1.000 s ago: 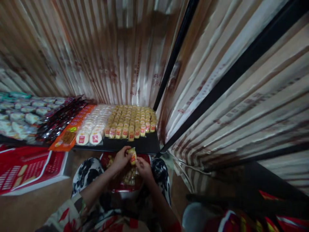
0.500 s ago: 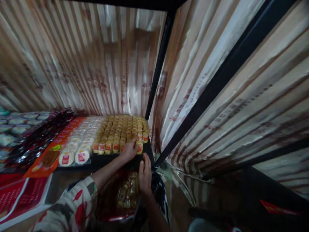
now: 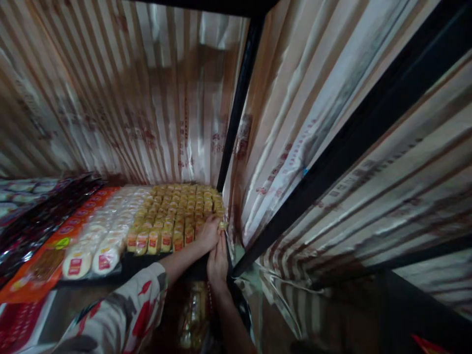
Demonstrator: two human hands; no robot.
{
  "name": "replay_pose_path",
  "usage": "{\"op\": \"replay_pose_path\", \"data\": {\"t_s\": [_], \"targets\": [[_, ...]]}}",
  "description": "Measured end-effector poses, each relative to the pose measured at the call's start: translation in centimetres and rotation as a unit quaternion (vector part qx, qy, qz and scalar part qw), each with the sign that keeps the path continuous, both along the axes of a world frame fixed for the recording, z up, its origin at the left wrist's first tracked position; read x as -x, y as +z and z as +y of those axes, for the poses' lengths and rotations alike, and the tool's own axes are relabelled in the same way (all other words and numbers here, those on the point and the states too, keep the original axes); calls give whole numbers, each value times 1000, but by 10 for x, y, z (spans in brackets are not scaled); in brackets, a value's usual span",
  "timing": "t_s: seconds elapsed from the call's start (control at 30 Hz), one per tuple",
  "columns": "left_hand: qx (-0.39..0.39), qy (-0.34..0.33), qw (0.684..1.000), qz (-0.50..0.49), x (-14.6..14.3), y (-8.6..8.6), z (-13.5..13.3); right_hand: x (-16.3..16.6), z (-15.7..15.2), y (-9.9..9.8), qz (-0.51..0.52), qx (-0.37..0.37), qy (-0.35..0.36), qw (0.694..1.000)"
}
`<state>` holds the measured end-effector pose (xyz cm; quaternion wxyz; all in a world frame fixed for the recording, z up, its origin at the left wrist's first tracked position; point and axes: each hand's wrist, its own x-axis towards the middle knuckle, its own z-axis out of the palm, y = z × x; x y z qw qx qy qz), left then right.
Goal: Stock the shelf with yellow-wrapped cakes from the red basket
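Note:
Rows of small cakes in yellow wrappers stand packed together on a dark shelf, with red labels on the front ones. At their front right corner my left hand has its fingers curled around one small yellow-wrapped cake; part of the grip is hidden behind the hand. My right hand is held just below, fingers stretched upward, the tips touching or nearly touching that same cake. Whether the right fingers bear any of its weight I cannot tell.
Round white packaged cakes lie in two rows on the left, beside an orange packet and dark shiny packets. Below the shelf are more wrapped cakes. A black post and a slanting black bar stand before pleated curtains.
My left hand has moved right, to the corner of the cake rows. My right hand has come up against it, fingertips meeting at the cake. The view has shifted slightly.

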<state>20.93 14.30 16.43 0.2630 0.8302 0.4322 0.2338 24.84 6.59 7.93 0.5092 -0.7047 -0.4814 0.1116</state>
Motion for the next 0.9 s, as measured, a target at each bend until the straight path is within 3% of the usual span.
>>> {"op": "replay_pose_path", "data": {"t_s": [0.2, 0.43, 0.57, 0.73, 0.9], "targets": [[0, -3, 1000, 29, -1, -6, 13, -2, 10, -8, -45, -10, -10, 999], [1, 22, 1000, -13, 3, -8, 17, -1, 10, -10, -61, -14, -26, 998], [1, 1, 1000, 8, 1, -8, 18, -3, 13, -10, -64, -15, -37, 997], [-36, -43, 998, 18, 1, -10, 25, -3, 12, -5, -89, 7, -45, 995], [-97, -40, 993, 46, 1, 0, 37, 2, 10, -1, -107, -18, -56, 992]]}}
